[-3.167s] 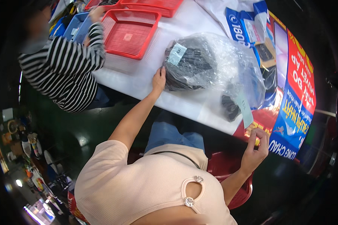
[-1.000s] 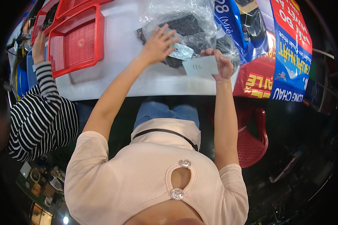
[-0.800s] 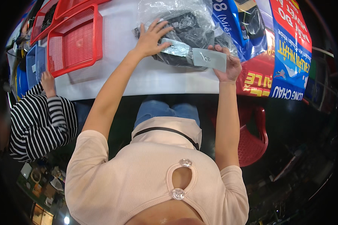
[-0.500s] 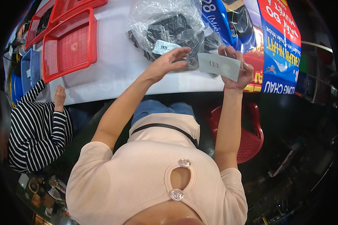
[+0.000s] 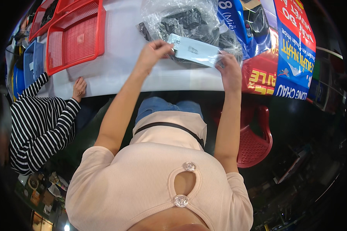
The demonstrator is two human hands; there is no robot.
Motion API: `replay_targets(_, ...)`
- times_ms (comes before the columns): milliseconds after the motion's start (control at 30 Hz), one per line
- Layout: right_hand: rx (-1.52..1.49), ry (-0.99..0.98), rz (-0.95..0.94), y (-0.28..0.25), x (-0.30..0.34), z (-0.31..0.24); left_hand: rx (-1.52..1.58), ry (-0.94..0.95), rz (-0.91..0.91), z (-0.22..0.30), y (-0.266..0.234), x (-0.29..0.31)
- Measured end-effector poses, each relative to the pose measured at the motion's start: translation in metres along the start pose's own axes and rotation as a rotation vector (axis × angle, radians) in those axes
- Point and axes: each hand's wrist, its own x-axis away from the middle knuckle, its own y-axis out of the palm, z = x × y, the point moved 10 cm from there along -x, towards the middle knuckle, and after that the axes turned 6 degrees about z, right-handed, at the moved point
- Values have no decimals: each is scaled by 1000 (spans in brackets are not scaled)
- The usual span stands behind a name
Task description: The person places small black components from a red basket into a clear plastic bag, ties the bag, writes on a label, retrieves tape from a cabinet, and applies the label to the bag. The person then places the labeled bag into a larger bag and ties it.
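My right hand [image 5: 229,69] pinches the right end of a pale, glossy card [image 5: 197,51] with a small dark mark on it. My left hand [image 5: 157,54] is closed, thumb and fingertips together, at the card's left end. A pale paper label [image 5: 174,39] shows just above there, partly covered by the card. Whether the left fingertips grip the card, the label or both is hard to tell. Behind them, a clear plastic bag [image 5: 154,17] of dark items lies on the white-covered table [image 5: 123,73].
Red plastic baskets [image 5: 100,34] and a blue basket [image 5: 34,57] stand at left, beside a person in a striped top [image 5: 46,131], one hand on the table edge. Printed packages [image 5: 262,67] and a banner [image 5: 297,57] lie right. A red chair [image 5: 254,146] stands below.
My left hand, open before, has closed at the card's left end. The card has moved left over the bag's label. The neighbour's hand has shifted right along the table edge.
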Motion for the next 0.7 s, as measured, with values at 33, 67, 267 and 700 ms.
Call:
replay_targets(33, 234, -31, 43, 0, -4, 7, -116, 34, 83, 8, -19, -8)
replay_targets(67, 464, -56, 81, 0, -8, 14, -180, 30, 102, 11, -30, -15)
replay_targets(267, 836, -101, 162, -1, -45, 38, -433, 43, 199, 19, -61, -36)
replay_targets(700, 1170, -87, 185, 9, -63, 34, -758, 70, 291, 11, -68, -50)
